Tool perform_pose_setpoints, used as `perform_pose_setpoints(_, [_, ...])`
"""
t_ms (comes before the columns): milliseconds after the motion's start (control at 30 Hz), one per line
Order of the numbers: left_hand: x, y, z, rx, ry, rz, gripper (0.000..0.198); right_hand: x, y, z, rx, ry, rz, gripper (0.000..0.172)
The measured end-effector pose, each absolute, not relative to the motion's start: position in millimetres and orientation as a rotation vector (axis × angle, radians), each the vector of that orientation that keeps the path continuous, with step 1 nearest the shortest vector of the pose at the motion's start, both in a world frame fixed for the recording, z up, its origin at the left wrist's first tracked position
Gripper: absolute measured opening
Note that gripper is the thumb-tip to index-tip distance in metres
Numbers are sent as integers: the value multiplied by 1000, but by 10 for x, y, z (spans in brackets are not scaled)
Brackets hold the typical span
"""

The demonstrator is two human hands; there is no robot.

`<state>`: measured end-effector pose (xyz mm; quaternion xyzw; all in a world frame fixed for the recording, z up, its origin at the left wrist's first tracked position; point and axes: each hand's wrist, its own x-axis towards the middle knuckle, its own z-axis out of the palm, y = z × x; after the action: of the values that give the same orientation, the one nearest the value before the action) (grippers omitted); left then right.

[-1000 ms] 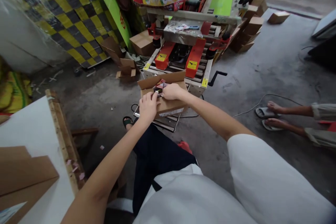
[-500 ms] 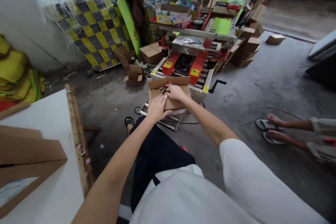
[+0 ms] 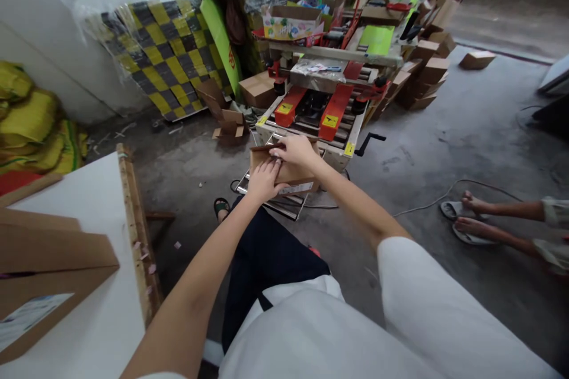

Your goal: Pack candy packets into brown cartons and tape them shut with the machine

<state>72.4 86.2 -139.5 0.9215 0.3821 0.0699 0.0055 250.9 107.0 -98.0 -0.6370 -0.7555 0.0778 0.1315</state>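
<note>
A small brown cardboard box [image 3: 297,176] with a white label on its front rests on metal rollers at the near end of a carton-sealing machine [image 3: 317,109]. My left hand [image 3: 263,179] lies flat on the box's near left top, fingers stretched out. My right hand [image 3: 294,150] presses down on the far flap, fingers spread over it. The flaps are folded down and the contents are hidden.
The machine has red-orange guides with yellow stickers and a black crank handle [image 3: 370,140]. A white table [image 3: 84,260] with flattened cartons [image 3: 48,272] stands at left. Another person's sandalled feet [image 3: 471,219] rest at right. Piles of boxes and a cable [image 3: 427,201] lie on the concrete floor.
The open far flap has been folded down over the coloured contents. My right hand moved onto that flap; my left hand flattened on the top. The camera tilted upward.
</note>
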Motion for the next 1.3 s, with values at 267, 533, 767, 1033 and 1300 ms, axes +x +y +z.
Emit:
perform_pose_setpoints(267, [603, 642, -1535, 2836, 1156, 469, 42, 2428, 515, -1617, -1665, -2115, 60, 64])
perform_pose_setpoints(533, [499, 1212, -1150, 2756, 1285, 438, 76, 2478, 598, -1574, -1620, -2148, 80, 69])
perform_pose_setpoints(767, [616, 1588, -1232, 2625, 1410, 70, 56, 2595, 620, -1546, -1569, -2256, 126, 68])
perform_pose_setpoints(1033, [853, 1029, -1315, 2454, 1866, 198, 63, 3042, 1033, -1601, -1222, -2535, 243, 58])
perform_pose_setpoints(1300, [615, 662, -1348, 2613, 1453, 167, 104, 3192, 1056, -1595, -1150, -2636, 235, 59])
